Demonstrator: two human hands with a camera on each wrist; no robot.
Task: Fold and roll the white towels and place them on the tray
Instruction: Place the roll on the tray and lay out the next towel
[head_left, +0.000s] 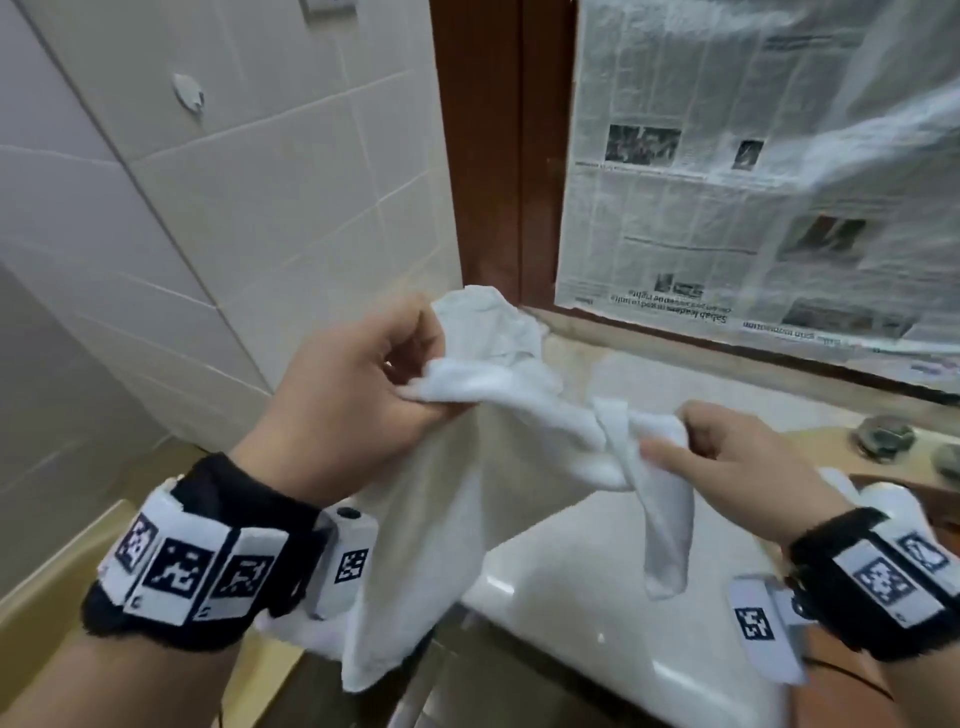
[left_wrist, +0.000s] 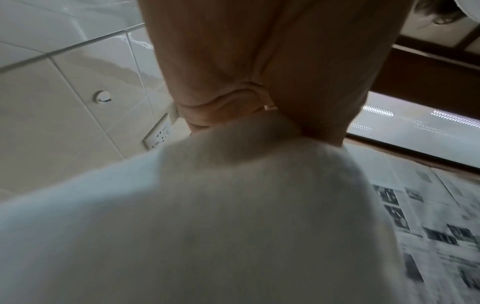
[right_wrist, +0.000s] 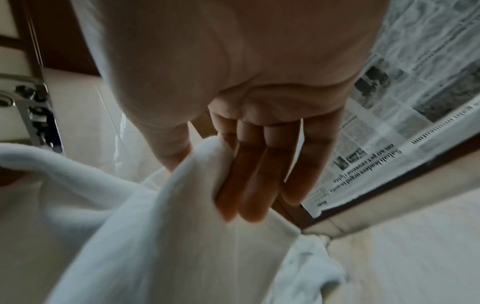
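Holding one white towel (head_left: 467, 467) in mid-air above a white basin (head_left: 597, 597), both hands on its top edge. Left hand (head_left: 353, 395) bunching a crumpled corner, grip narrow, fingers curled round the cloth; left wrist view showing the same, hand (left_wrist: 259, 72) closing on a wad of towel (left_wrist: 207, 205), mostly blurred. Right hand (head_left: 727, 462) pinching the other end, grip narrow, thumb on the near side and fingers behind. Right wrist view showing fingers (right_wrist: 257, 174) lying fairly straight along the fabric, towel (right_wrist: 155, 226) pressed between them and the thumb. Stretch between the hands sagging and twisted, not flat. Main body of the cloth hanging down from the left hand in front of the basin; a short tail dangling below the right hand. Lower hem hanging near the front of the basin; contact not discernible.

Wearing black wristbands with square coded markers, left (head_left: 208, 556) and right (head_left: 872, 577). Facing a cream tiled wall (head_left: 234, 182) on the left, with a wall socket (left_wrist: 158, 134) seen from the left wrist. Newspaper (head_left: 727, 182) covering a pane on the right, under clear plastic film, inside a dark wooden frame (head_left: 493, 156). Metal tap fitting (head_left: 880, 439) sitting at the back of the desk (head_left: 909, 486), right of the basin. No tray in any view.
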